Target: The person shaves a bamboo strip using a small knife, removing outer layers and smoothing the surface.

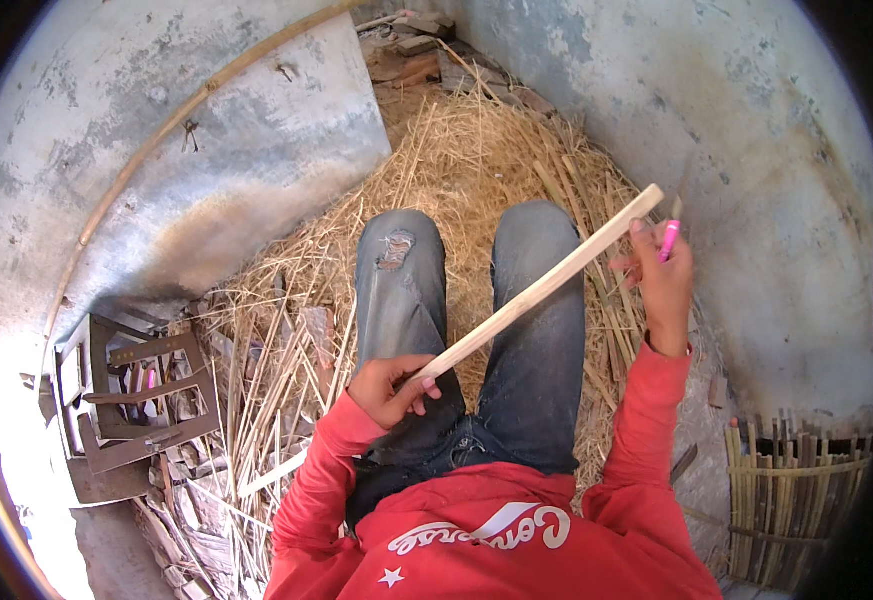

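My left hand [393,388] grips the near end of a long pale bamboo strip [547,283] over my left thigh. The strip slants up to the right across my jeans. My right hand [665,278] is raised beside the strip's far end and holds a small knife with a pink handle [669,240], its blade pointing up next to the strip's tip.
Straw and split bamboo slivers [287,340] cover the ground around my legs. A rusty metal frame [147,400] lies at the left. A woven bamboo panel [792,480] stands at the lower right. Grey walls close in on both sides, with a bamboo pole [157,140] leaning at the left.
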Tool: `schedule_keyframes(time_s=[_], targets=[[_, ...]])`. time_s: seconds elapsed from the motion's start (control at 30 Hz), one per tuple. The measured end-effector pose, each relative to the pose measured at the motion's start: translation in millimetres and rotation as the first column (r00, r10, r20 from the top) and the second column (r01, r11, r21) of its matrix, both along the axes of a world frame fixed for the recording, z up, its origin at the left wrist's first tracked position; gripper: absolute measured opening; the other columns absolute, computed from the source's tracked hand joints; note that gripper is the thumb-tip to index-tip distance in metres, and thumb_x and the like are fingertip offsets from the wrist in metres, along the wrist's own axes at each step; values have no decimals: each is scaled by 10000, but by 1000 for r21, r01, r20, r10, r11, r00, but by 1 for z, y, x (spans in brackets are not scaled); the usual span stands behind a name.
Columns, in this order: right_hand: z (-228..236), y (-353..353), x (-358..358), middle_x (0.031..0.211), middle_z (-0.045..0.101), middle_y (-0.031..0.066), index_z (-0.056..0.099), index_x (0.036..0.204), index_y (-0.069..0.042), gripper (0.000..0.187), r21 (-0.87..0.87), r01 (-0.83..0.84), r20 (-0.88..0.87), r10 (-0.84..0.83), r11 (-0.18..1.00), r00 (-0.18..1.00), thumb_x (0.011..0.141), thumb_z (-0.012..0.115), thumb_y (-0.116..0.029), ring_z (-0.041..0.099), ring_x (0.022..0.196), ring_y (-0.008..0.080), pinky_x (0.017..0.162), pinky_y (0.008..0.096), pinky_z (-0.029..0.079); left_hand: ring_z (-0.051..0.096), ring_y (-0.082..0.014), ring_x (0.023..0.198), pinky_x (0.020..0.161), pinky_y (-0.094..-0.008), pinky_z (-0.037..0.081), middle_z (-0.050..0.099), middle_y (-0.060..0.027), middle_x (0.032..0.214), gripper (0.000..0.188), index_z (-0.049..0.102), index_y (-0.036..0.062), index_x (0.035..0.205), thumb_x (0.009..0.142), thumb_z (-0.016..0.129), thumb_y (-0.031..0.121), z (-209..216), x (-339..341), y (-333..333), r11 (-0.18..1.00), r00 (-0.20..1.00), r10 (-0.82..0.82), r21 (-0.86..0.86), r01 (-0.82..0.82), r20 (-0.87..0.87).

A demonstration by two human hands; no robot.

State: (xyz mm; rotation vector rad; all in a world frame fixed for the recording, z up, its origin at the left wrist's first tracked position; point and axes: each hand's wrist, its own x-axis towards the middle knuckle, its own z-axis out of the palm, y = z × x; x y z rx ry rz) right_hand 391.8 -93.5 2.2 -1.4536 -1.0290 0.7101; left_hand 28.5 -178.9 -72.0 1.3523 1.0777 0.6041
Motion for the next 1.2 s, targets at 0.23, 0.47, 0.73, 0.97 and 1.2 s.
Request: schedule_keyframes(time_s=[0.23,0.47,0.73,0.97,1.2], targets=[[-40,-43,-31,650,587,152,601,845,-15,425,-195,-314,342,364,929,866,1049,622,-388,597,565,247,545,400,415,648,-102,614,564,-225,526,709,-57,864,303,603,1,1323,1082,563,181,-3,31,10,984,990,93,-161,-76,101],[-49,-50,-45,676,578,208,570,893,-9,437,-116,-274,483,296,955,824,1078,567,-405,598,611,397,579,460,425,574,-102,522,478,-238,465,614,-27,760,238,595,5,1231,1097,517,185,-4,79,54,979,970,55,-202,-6,237],[-59,-50,-29,891,677,162,617,1383,-14,355,2,-181,422,163,983,892,1104,518,-209,642,687,221,652,358,523,414,-65,413,392,-224,314,523,6,684,293,601,38,1246,1106,528,285,-21,83,80,889,854,58,-416,192,518],[-51,-39,-32,768,657,141,546,1484,-40,448,-17,-264,443,243,964,863,1038,564,-81,651,644,217,627,362,518,441,-85,410,404,-232,345,534,0,672,287,598,42,1249,1104,530,281,-30,82,82,883,853,44,-420,209,519],[-59,-8,-27,755,651,180,522,1519,-73,493,62,-288,581,200,956,789,1034,584,-126,655,627,325,605,407,511,559,-117,521,487,-238,418,611,-30,751,344,559,49,1348,1083,575,268,-22,79,63,957,903,107,-289,20,416]])
